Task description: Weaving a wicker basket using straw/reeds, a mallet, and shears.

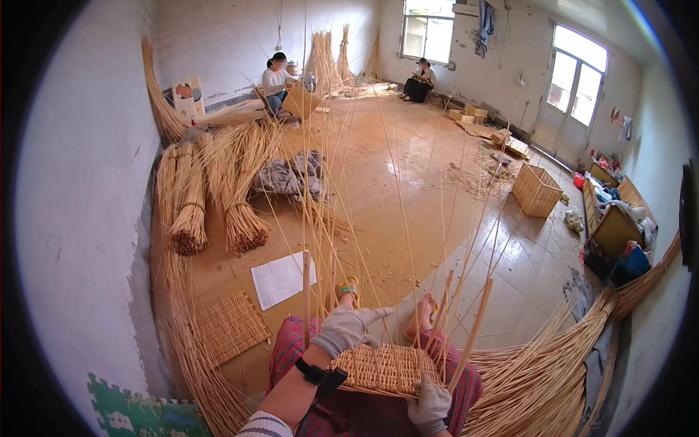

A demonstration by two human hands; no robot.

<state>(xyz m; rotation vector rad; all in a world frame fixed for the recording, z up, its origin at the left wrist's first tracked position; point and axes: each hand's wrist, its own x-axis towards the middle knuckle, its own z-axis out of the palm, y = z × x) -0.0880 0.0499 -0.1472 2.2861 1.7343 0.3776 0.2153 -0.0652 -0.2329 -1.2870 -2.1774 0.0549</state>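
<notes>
Gloved right hand (428, 402), coarse wicker panel (382, 368)

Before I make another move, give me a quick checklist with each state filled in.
1. Left hand gloved: ok.
2. Left hand's grip: cannot tell; some fingers are hidden.
3. Right hand on the woven panel: ok, thumb at its near right corner.
4. Panel supported: ok, it sits over the lap.
5. Loose canes at hand: ok, a heap lies on the right, likely within reach.
6. Floor swept: not ok, small scraps lie about ahead.
</notes>
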